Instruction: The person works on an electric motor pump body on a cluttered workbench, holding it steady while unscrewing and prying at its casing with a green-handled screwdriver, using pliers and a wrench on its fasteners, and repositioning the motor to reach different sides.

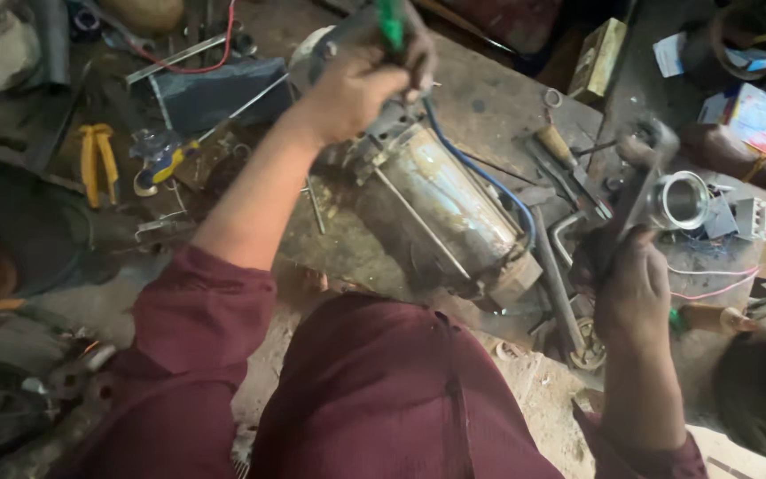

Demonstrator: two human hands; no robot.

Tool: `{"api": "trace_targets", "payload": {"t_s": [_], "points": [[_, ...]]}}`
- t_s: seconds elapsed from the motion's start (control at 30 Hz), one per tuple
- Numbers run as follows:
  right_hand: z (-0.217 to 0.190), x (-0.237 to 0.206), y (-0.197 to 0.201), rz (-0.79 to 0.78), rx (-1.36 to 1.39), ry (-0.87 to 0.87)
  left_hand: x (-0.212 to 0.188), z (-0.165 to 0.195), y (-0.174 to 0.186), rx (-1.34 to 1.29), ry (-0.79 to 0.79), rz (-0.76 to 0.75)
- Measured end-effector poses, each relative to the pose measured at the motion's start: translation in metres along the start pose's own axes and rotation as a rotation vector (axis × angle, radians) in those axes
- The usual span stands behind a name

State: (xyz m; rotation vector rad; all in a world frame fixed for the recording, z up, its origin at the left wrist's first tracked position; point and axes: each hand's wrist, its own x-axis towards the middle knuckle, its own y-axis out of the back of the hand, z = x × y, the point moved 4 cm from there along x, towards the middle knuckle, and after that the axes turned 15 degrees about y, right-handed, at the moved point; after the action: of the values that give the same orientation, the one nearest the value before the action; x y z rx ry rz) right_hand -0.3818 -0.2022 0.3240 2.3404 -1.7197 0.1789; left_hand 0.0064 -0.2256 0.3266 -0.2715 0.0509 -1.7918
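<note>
Yellow pliers (97,160) lie well left of the left hand (356,84), which grips a green-handled screwdriver (390,22) above the motor (441,208). The right hand (636,288) clasps a dark tool (640,191). Beyond it, a colourful box (755,115).

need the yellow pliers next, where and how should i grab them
Take the yellow pliers by the two yellow handles, closing the hand around both from above. They lie flat on the bench, left of the left hand, handles pointing toward the person and spread slightly, with bare surface beside them. The jaw end points away into clutter, so come in from the near side.
</note>
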Motion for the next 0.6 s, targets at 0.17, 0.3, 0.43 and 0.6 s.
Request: {"api": "trace_targets", "payload": {"t_s": [0.17, 0.3, 0.43, 0.6], "points": [[-0.039, -0.005, -0.014, 0.011, 0.115, 0.072, -0.01, 0.011, -0.02, 0.224, -0.153, -0.068], [-0.046, -0.01, -0.025, 0.11, 0.058, 0.125, -0.005, 0.018, -0.029, 0.28, -0.081, -0.051], [-0.04, -0.025, -0.034, 0.101, -0.148, 0.138, 0.001, 0.023, -0.025, 0.482, -0.097, 0.022], [-0.025, -0.04, -0.042, 0.122, -0.053, 0.151, 0.007, 0.023, -0.022, 0.528, -0.231, -0.044]]}}
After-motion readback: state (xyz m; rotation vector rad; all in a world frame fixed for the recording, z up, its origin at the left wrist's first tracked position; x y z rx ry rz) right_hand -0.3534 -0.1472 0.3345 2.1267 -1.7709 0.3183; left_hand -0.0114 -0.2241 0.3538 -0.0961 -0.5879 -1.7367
